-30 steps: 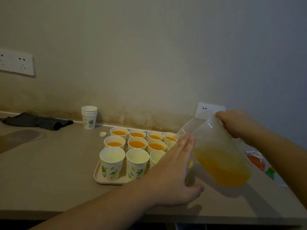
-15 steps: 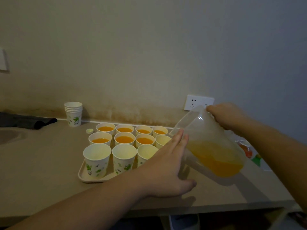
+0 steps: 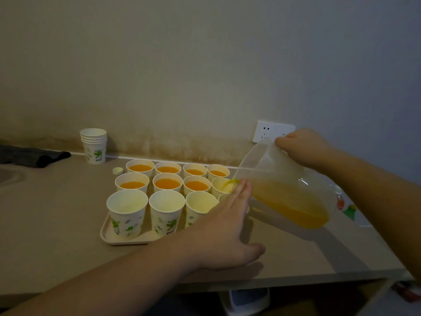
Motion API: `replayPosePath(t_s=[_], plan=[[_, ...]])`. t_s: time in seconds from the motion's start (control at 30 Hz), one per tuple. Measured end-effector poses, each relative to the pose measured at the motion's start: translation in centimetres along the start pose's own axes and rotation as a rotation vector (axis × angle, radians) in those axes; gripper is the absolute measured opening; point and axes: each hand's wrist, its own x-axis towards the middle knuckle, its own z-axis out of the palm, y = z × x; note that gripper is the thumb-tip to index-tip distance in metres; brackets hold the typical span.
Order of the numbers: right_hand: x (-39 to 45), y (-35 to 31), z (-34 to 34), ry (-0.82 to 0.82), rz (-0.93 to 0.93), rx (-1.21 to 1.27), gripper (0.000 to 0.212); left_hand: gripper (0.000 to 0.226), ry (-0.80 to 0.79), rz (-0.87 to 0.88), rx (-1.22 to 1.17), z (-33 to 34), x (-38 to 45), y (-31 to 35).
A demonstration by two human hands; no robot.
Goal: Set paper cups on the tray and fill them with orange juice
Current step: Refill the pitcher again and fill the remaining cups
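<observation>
Now pouring: right hand [image 3: 300, 148] closed round tilted jug [image 3: 284, 185], juice entering fourth middle-row cup [image 3: 221, 184] on tray [image 3: 107, 233]. Left hand [image 3: 225, 226] open, flat beside jug. Next: stop before overflow, shift to front row.

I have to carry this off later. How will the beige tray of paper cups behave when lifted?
The beige tray is probably back-heavy: filled cups sit rearward, empty cups in front. Its low rim likely won't stop sliding, and the empties may tip.
</observation>
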Motion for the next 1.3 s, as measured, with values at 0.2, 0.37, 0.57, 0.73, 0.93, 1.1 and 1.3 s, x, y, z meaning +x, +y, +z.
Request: replayPosePath(t_s=[0.2,0.37,0.57,0.73,0.93,1.1,1.3], plan=[[0.23,-0.22,-0.14,-0.025,-0.015,-0.042,0.033,0.116,-0.006,0.007,-0.003,0.03,0.30,-0.28],[0.41,-0.09,-0.11,-0.034,0.001,-0.092,0.040,0.116,-0.006,0.002,-0.012,0.05,0.32,-0.19],[0.38,-0.03,-0.23,-0.033,0.006,-0.074,0.042,0.116,-0.008,0.003,-0.008,0.01,0.26,0.02],[0.21,-0.28,-0.38,-0.020,-0.005,-0.118,0.044,0.116,-0.006,0.006,-0.009,0.12,0.36,0.04],[0.27,-0.12,-0.33,-0.001,-0.007,-0.120,0.043,0.115,-0.009,0.005,-0.016,0.17,0.43,0.12],[0.28,-0.10,-0.40,0.004,-0.013,-0.114,0.041,0.115,-0.009,0.008,-0.018,0.04,0.43,0.25],[0.09,-0.51,-0.62,-0.008,-0.037,-0.161,0.040,0.116,-0.007,0.003,-0.019,0.10,0.39,0.28]])
